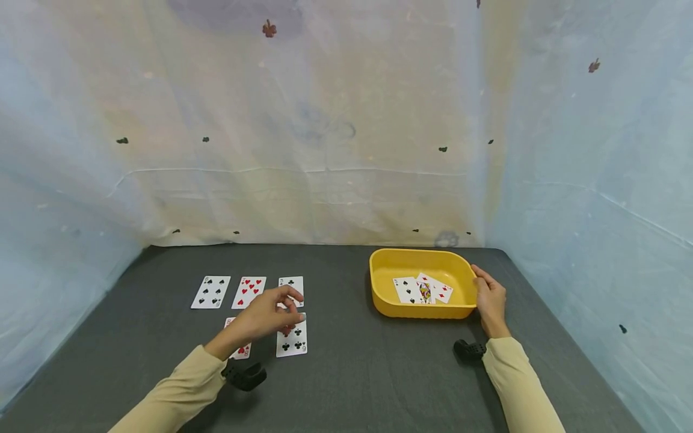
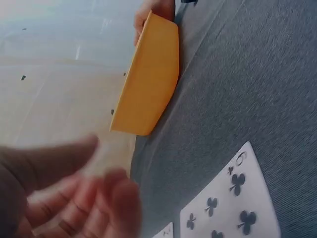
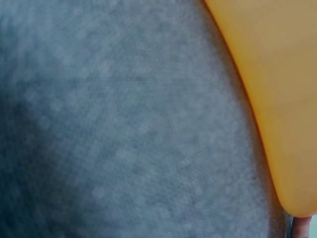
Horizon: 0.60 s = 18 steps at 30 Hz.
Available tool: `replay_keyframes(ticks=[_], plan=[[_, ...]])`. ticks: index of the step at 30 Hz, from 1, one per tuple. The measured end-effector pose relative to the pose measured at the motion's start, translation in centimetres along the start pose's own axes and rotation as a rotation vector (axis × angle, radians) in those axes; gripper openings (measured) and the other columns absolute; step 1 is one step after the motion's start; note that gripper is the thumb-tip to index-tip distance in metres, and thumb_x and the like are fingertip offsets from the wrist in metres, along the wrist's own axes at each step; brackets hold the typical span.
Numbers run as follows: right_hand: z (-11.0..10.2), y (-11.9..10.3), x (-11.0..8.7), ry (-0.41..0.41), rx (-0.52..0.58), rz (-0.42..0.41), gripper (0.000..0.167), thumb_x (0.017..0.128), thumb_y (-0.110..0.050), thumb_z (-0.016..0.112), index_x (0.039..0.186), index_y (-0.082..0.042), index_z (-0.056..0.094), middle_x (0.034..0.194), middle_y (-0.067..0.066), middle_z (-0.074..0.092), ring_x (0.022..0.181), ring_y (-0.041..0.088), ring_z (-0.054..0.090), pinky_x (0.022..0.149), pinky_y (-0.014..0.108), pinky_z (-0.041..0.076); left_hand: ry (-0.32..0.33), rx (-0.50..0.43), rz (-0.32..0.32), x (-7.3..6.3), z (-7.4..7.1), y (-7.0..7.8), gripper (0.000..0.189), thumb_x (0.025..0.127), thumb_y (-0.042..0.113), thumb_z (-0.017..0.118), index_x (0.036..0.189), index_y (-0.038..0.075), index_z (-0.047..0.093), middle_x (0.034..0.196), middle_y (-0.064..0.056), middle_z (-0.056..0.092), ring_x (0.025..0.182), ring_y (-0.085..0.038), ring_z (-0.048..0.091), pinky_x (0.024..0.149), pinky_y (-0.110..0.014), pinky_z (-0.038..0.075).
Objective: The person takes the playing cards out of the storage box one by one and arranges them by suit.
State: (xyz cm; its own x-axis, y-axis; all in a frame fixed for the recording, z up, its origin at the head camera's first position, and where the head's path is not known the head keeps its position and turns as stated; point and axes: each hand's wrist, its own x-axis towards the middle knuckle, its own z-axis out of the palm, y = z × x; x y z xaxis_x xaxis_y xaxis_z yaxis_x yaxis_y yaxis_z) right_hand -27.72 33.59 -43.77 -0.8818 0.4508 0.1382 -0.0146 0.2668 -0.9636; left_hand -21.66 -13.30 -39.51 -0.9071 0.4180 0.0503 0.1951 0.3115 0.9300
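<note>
Nearest are two cream sleeves, the left [image 1: 175,394] and the right [image 1: 522,385], each with a black wrist device at its cuff, one on the left wrist [image 1: 245,376] and one on the right [image 1: 468,350]. Both arms reach over a dark grey cloth-covered table [image 1: 346,376]. In the nearer row of playing cards, a heart card [image 1: 243,352] lies partly hidden behind the left wrist, and just beside it to the right lies the six of clubs [image 1: 292,347].

The left hand [image 1: 266,314] is over these cards, its fingers loosely bent and its thumb apart from them (the left wrist view shows that gap, though blurred). Well to the right, the right hand [image 1: 491,305] grips the right end of a yellow plastic tray [image 1: 417,310], which sits on the table. Inside lie a spade card [image 1: 403,291], a face card [image 1: 425,293] and a diamond card [image 1: 444,293], overlapping.

Farther back on the left runs another row: the six of spades [image 1: 210,292], the seven of hearts [image 1: 248,291] and a black-suited card [image 1: 290,281], partly covered by the left hand; its rank is unclear. Behind the table hangs a pale, mottled sheet [image 1: 325,90] with small leaf-like marks.
</note>
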Motion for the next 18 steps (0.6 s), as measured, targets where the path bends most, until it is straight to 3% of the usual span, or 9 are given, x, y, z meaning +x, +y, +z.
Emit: replay_keyframes(ticks=[3,7,18], plan=[[0.0,0.0,0.0,-0.002,-0.003,0.0,0.041,0.104,-0.017,0.038,0.14,-0.003,0.05,0.144,0.015,0.045,0.129,0.03,0.045,0.103,0.043,0.038,-0.042,0.023,0.067,0.7,0.0,0.4,0.033,0.087,0.014,0.074,0.113,0.002,0.058,0.087,-0.009,0.057,0.071,-0.027,0.063,0.064,-0.038,0.054],[0.0,0.0,0.0,-0.001,-0.008,0.0,0.041,0.104,-0.017,0.038,0.141,-0.002,0.05,0.145,0.016,0.045,0.129,0.031,0.044,0.103,0.043,0.038,-0.062,0.126,0.165,1.5,0.3,1.1,0.03,0.089,0.02,0.073,0.114,0.009,0.06,0.089,-0.005,0.058,0.074,-0.021,0.061,0.061,-0.032,0.049],[0.0,-0.1,-0.1,0.005,-0.023,0.008,0.04,0.104,-0.016,0.038,0.141,-0.003,0.05,0.145,0.015,0.045,0.131,0.03,0.043,0.104,0.043,0.037,-0.102,0.271,0.4,4.5,1.8,3.2,0.027,0.091,0.022,0.071,0.114,0.014,0.06,0.09,0.003,0.057,0.079,-0.012,0.059,0.067,-0.031,0.052]])
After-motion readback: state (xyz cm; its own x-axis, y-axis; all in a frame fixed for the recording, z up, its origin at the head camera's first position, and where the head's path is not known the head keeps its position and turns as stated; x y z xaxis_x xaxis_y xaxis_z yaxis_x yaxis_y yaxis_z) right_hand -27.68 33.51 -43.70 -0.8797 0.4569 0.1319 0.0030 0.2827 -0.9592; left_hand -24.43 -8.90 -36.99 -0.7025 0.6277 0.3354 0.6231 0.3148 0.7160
